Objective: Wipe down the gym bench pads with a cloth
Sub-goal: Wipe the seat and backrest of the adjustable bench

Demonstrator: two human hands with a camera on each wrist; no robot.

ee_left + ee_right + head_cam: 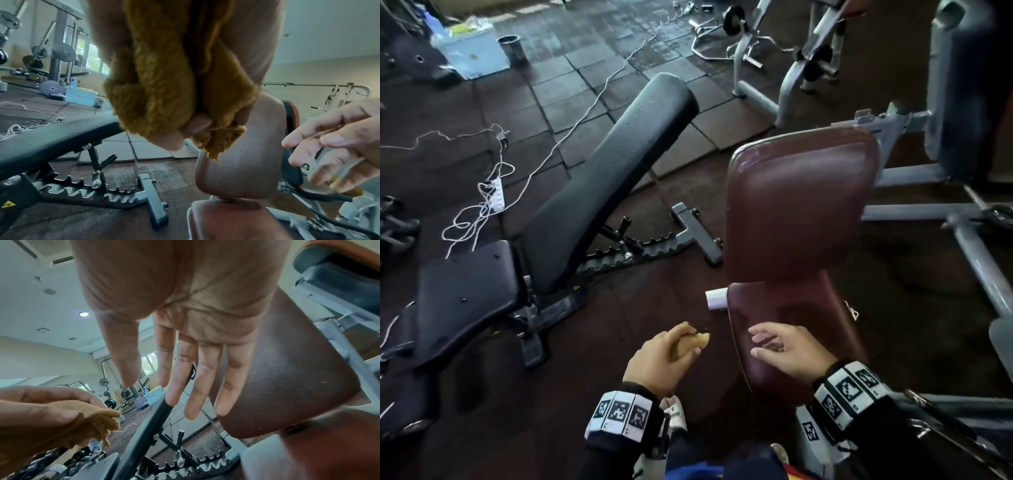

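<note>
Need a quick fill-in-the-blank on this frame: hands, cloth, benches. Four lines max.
1. The mustard cloth is bunched in the ____ hand.
2. The right hand is ____, fingers straight, holding nothing.
3. The pad nearest the right hand is ____ in colour.
4. The black adjustable bench has its backrest ____.

Missing: left; open; maroon; inclined

Left hand [654, 356] fisted, right hand [791, 349] spread

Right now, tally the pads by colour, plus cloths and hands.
Black pads: 2, backrest and seat
Maroon pads: 2, backrest and seat
Mustard cloth: 1
Hands: 2, left hand, right hand
Total: 7
</note>
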